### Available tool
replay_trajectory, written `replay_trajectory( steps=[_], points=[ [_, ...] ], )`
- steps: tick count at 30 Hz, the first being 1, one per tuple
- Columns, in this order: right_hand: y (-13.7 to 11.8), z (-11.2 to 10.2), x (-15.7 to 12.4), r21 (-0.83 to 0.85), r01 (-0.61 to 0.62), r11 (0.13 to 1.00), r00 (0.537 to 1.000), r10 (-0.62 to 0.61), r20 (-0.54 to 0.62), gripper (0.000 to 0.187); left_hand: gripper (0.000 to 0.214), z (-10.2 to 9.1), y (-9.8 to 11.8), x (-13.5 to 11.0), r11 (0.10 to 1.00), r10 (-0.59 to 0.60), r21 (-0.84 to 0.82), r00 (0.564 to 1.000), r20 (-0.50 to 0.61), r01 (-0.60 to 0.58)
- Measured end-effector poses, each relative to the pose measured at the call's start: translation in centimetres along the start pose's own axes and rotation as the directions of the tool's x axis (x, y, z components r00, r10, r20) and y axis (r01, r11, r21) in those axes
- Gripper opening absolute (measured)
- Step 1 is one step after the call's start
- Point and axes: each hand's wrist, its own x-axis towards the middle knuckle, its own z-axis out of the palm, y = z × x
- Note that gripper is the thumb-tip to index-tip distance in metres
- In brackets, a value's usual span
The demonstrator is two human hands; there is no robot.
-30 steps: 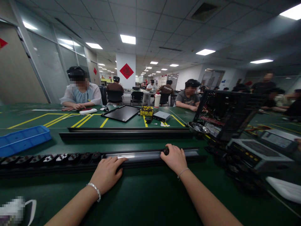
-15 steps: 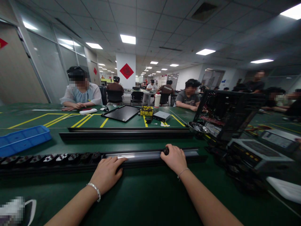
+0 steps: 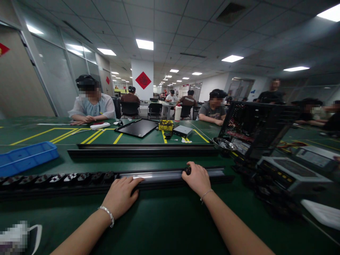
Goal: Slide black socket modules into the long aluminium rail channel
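Note:
A long black rail (image 3: 159, 185) with a shiny inner channel lies across the green table in front of me. Its left part carries a row of several black socket-like modules (image 3: 85, 178), some with pale tops. My left hand (image 3: 122, 196) rests on the rail just right of this row, index finger stretched along the channel and thumb apart. Farther right, my right hand (image 3: 198, 179) is closed on a small black module (image 3: 187, 170) at the rail, mostly covered by the fingers. Its underside and contact with the channel are hidden.
Beyond lie more black rails (image 3: 143, 152) and a flat black panel (image 3: 136, 128). A blue bin (image 3: 29, 156) stands left. On the right are a metal bowl (image 3: 223, 144), an open computer case (image 3: 252, 129) and a power supply unit (image 3: 288, 173). Co-workers sit across the table.
Both my hands and the rail have stayed practically still. In the background at right, a standing person has shifted to the left.

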Motion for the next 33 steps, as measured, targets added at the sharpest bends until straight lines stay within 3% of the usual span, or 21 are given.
replay_trajectory(
  steps=[14, 23, 27, 33],
  points=[
    [0.1, 0.1, 0.0, 0.002, 0.005, 1.000, 1.000, -0.005, -0.022, 0.034, 0.045, 0.5, -0.2, -0.4, 1.000, 0.024, 0.010, 0.999, -0.039, -0.024],
    [0.5, 0.3, -0.1, -0.009, -0.005, 1.000, 0.998, 0.004, -0.057, 0.034, 0.055, 2.5, -0.9, -0.3, 0.994, 0.072, 0.100, 0.969, -0.237, -0.050],
    [0.5, 0.2, -0.3, -0.019, 0.003, 1.000, 0.999, -0.004, -0.051, 0.028, 0.056, 2.6, -0.8, 0.0, 0.994, 0.050, 0.109, 0.970, -0.240, -0.025],
    [0.5, 0.1, -0.2, -0.017, 0.002, 1.000, 0.998, -0.003, -0.064, 0.035, 0.054, 2.3, -0.7, 0.0, 0.996, 0.028, 0.091, 0.974, -0.226, -0.008]
  ],
)
